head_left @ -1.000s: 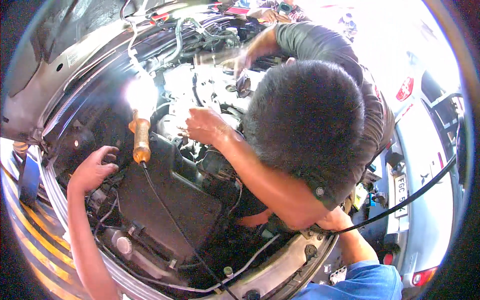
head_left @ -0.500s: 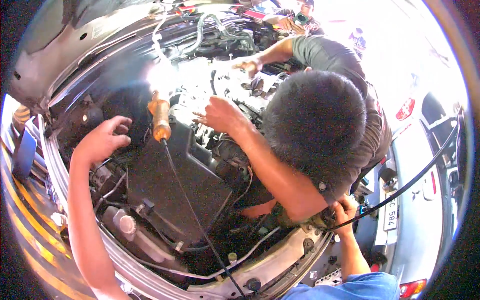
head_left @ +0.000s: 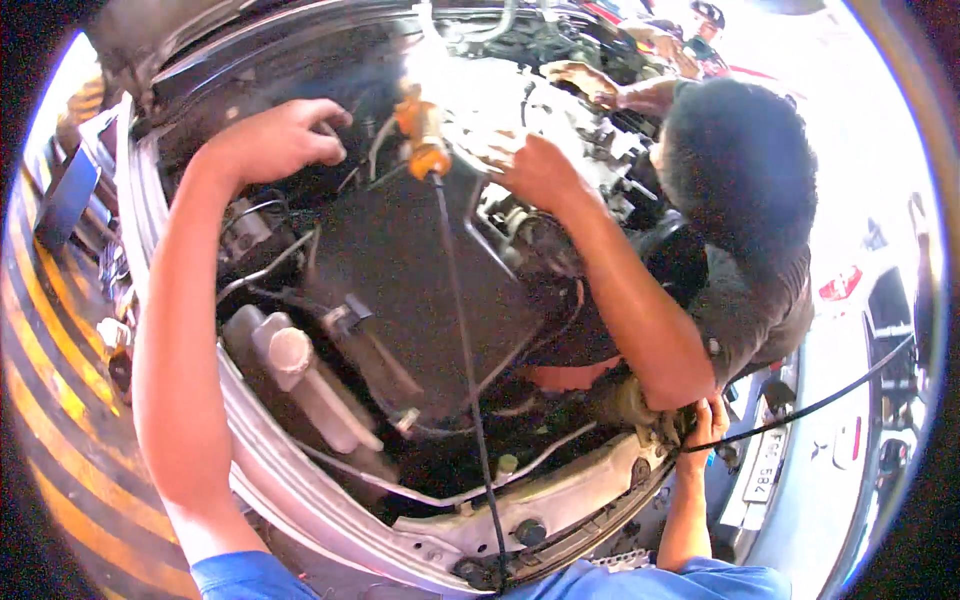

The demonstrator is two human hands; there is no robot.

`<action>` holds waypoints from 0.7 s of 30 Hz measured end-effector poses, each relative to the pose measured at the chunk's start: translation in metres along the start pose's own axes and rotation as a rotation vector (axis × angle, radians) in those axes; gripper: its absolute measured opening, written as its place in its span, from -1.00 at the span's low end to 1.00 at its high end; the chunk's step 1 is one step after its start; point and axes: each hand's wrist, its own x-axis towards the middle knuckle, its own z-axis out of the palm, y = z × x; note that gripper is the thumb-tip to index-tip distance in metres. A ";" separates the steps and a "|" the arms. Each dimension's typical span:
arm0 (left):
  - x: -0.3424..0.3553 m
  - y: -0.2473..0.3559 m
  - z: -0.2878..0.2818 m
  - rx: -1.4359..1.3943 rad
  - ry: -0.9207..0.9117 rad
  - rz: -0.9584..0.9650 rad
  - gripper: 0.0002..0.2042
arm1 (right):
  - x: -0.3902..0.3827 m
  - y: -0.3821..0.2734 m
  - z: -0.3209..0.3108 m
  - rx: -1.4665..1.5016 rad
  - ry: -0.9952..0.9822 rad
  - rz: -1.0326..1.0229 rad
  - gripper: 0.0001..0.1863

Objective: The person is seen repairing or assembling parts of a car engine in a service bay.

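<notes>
Moved since the earlier frame: co-worker's head (head_left: 740, 160), now farther from the engine (head_left: 592, 135); left hand (head_left: 275, 140), now farther forward. Left hand: loosely curled, seemingly nothing held, left of an orange work lamp (head_left: 428, 145) at the engine. Right hand (head_left: 705, 425): at the front edge (head_left: 575, 492), beside a black cable (head_left: 820, 400); grip cannot be told. Step, by judgement: hands at a lamplit engine; any reach calls for clearing the cord (head_left: 461, 320). Surface: dark cover (head_left: 385, 250), pale bottle (head_left: 312, 385). Room: yellow-striped floor (head_left: 60, 420), silver car (head_left: 815, 500).
</notes>
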 end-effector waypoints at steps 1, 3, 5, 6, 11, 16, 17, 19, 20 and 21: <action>0.001 -0.002 0.002 -0.002 0.007 -0.010 -0.53 | -0.001 0.000 0.003 0.076 0.020 -0.008 -0.75; -0.002 -0.005 0.001 -0.055 0.010 -0.018 -0.52 | 0.000 -0.005 0.004 0.094 -0.031 -0.010 -0.77; -0.002 -0.007 0.003 -0.033 0.019 -0.016 -0.52 | -0.002 0.001 -0.002 0.090 -0.056 0.013 -0.77; -0.002 -0.007 0.003 -0.008 0.028 -0.019 -0.52 | -0.001 0.005 0.000 0.081 -0.026 0.009 -0.76; -0.002 -0.012 0.001 -0.047 0.016 -0.039 -0.54 | 0.000 0.004 0.002 0.048 0.022 -0.057 -0.72; 0.000 -0.007 0.003 -0.046 -0.031 -0.069 -0.54 | -0.001 -0.011 0.005 0.121 -0.001 0.005 -0.76; -0.005 0.006 0.004 -0.090 0.003 -0.098 -0.53 | -0.001 -0.012 0.005 0.131 0.003 0.021 -0.76; -0.005 0.000 0.004 -0.082 -0.003 -0.069 -0.53 | -0.001 -0.012 0.005 0.150 0.003 0.041 -0.75; -0.005 -0.006 0.003 -0.082 0.000 -0.058 -0.53 | 0.000 -0.019 0.007 0.129 -0.005 0.027 -0.76; -0.005 -0.013 0.002 -0.064 0.001 -0.036 -0.54 | 0.000 -0.021 0.008 0.111 -0.010 0.028 -0.76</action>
